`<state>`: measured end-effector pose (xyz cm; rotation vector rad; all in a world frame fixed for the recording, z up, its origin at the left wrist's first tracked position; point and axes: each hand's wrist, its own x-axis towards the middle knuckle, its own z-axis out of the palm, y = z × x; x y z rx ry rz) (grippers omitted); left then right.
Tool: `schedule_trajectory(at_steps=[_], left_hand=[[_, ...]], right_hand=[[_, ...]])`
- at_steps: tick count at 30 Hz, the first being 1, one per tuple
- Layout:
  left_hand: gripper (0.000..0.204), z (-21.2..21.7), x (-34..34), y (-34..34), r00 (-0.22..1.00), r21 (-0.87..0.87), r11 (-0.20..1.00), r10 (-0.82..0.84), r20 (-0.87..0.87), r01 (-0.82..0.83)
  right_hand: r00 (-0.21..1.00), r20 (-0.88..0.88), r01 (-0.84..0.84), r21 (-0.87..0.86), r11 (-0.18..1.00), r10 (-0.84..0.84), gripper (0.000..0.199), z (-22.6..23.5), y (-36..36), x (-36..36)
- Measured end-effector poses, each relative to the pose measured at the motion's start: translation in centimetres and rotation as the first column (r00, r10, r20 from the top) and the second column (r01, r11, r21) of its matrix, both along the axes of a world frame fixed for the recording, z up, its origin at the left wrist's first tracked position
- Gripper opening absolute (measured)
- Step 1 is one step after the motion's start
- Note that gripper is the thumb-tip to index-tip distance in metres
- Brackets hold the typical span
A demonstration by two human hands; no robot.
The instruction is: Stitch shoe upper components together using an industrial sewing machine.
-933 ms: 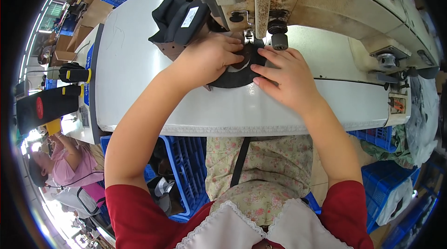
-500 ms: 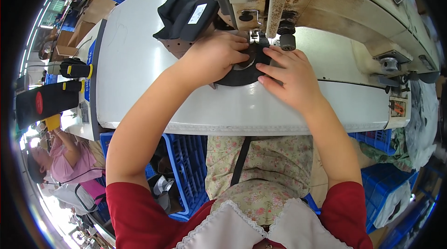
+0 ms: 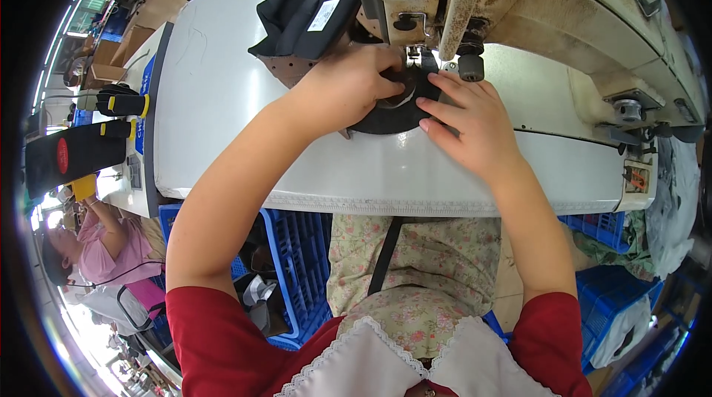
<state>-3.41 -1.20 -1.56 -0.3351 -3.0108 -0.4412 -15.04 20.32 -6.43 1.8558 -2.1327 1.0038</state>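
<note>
A black curved piece (image 3: 387, 123), shaped like a cap's visor, lies flat on the sewing table under the metal presser foot (image 3: 415, 58). My left hand (image 3: 348, 85) has its fingers bent and closed on the piece's inner edge, left of the foot. With fingers spread, my right hand (image 3: 476, 121) rests its fingertips on the visor's right edge. Brown perforated material (image 3: 278, 70) shows behind my left hand. Beside it stands folded black fabric (image 3: 295, 22) with a white label. My left fingertips are partly hidden in the work.
The sewing machine's stained head (image 3: 512, 15) overhangs both hands, and a black knob (image 3: 471, 67) sits close to my right fingers. Below the white table (image 3: 356, 185) stands a blue crate (image 3: 297, 271). Another person (image 3: 111, 248) works at the far left.
The whole view has shifted slightly, with machine and hands appearing a little farther right. Both hands keep nearly the same places on the black piece.
</note>
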Motion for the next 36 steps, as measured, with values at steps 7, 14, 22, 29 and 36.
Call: schedule_trajectory(at_steps=[7,14,22,29,36], left_hand=[[0.032,0.4,-0.1,0.1,1.0,-0.014,1.0,0.026,0.014,-0.026],[0.03,0.6,-0.5,-0.5,0.996,-0.037,0.998,-0.058,-0.065,0.056],[0.027,0.7,-0.6,-0.7,0.99,-0.129,0.991,-0.041,-0.134,0.023],[0.032,0.5,-0.5,-0.5,0.992,-0.013,0.998,0.061,-0.114,-0.063],[0.034,0.9,-0.7,-1.1,0.996,0.032,0.998,0.057,-0.066,-0.055]], right_hand=[[1.0,-0.026,0.009,0.005,1.0,-0.009,0.024,0.0,-0.1,0.1],[0.996,-0.074,-0.044,-0.018,0.999,0.042,0.022,0.2,-0.2,0.4],[0.998,-0.055,-0.008,0.006,1.0,0.008,0.028,0.5,-0.4,0.9],[0.996,-0.078,-0.049,-0.015,0.999,0.048,0.026,0.3,-0.4,0.9],[0.998,-0.057,-0.033,-0.013,0.999,0.032,0.027,0.3,-0.4,0.9]])
